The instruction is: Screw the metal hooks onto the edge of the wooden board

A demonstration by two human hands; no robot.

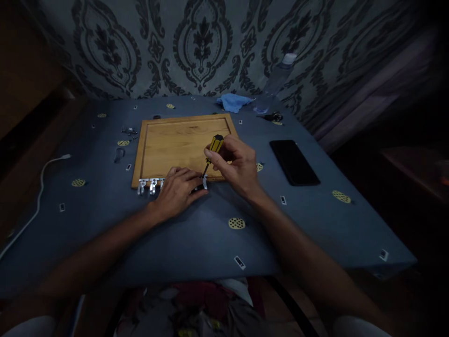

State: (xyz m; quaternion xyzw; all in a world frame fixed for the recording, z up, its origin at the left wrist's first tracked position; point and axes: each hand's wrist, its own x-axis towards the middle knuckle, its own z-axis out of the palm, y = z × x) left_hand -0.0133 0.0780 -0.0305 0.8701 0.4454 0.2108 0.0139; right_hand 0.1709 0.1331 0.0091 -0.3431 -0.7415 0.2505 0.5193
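A wooden board (pixel 175 145) lies on the blue table. Along its near edge runs a metal hook rail (pixel 149 184) with several silver hooks. My left hand (pixel 178 192) rests flat over the rail's right part, pressing it down, fingers stretched out. My right hand (pixel 236 164) is closed around a yellow-and-black screwdriver (pixel 213 149), held nearly upright with its tip at the rail's right end, just past my left fingertips.
A black phone (pixel 293 162) lies right of the board. At the back are a blue cloth (pixel 233 101), a plastic bottle (pixel 275 84) and dark small items (pixel 271 117). Metal parts (pixel 124 142) lie left of the board. A white cable (pixel 38 192) trails at the left edge.
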